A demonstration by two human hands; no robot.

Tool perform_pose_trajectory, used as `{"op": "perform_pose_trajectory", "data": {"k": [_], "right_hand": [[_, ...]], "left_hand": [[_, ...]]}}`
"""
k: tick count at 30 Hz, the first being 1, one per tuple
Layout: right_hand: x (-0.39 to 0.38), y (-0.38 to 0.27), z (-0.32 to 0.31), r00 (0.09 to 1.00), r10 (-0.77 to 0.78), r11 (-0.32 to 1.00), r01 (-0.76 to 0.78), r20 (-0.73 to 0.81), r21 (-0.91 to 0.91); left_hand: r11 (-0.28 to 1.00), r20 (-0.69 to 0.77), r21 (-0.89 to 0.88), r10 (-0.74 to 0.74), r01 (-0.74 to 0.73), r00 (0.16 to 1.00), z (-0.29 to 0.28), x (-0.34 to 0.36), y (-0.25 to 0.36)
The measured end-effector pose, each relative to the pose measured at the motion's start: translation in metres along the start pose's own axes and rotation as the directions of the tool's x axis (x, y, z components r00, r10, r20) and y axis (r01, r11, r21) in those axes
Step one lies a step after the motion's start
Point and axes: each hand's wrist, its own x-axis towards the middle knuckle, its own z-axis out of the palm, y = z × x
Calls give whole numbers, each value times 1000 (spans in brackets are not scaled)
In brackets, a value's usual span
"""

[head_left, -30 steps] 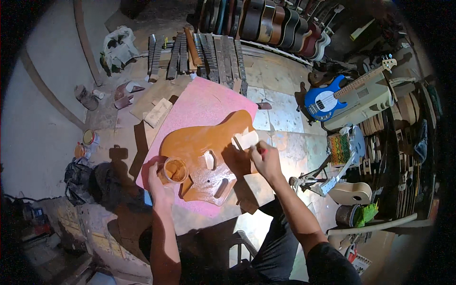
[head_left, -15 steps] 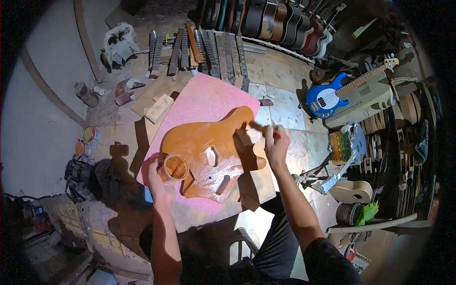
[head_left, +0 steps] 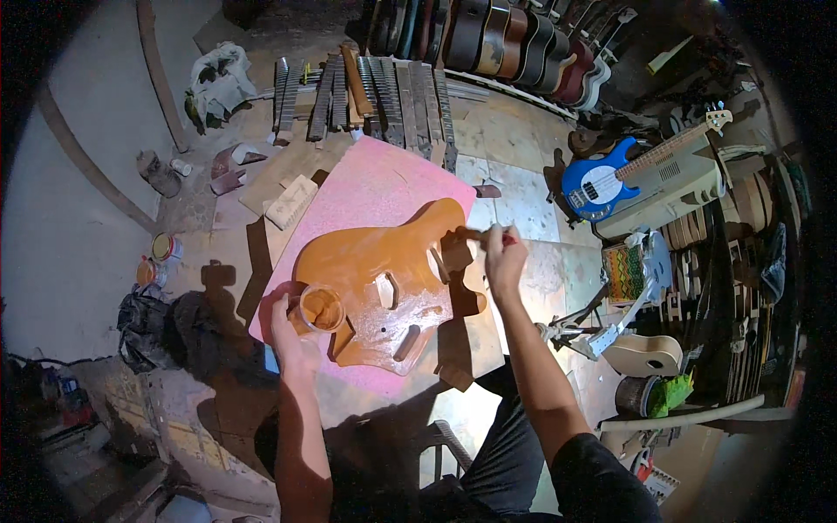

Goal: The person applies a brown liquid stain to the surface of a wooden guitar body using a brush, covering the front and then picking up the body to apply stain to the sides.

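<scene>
An orange-brown electric guitar body lies flat on a pink board, its surface partly wet and shiny, with cut-out cavities in it. My left hand is closed round a small clear cup of orange-brown liquid, held over the body's lower left edge. In my right hand I grip a paintbrush with some red at its handle. The brush's dark bristles are at the body's upper right horn, apparently touching it. My right hand's shadow darkens the wood near the neck pocket.
Several fretted guitar necks lie beyond the board, near a sanding block. A blue bass guitar leans at the right. Guitar bodies hang in a row at the back. Paint cans stand on the floor at left.
My right hand has shifted slightly left and turned, with the brush still at the upper right horn. The left hand and cup have barely moved.
</scene>
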Motion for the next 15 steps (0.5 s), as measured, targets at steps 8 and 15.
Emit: {"op": "perform_pose_trajectory", "data": {"k": [8,15], "right_hand": [[-18,-14,-11,997,69,969,-71,16,237],[-30,18,7,983,-12,1000,16,181,-25]], "left_hand": [[1000,13,-18,-15,16,1000,1,-5,3],[1000,-25,-8,7,-8,1000,10,-9,2]]}}
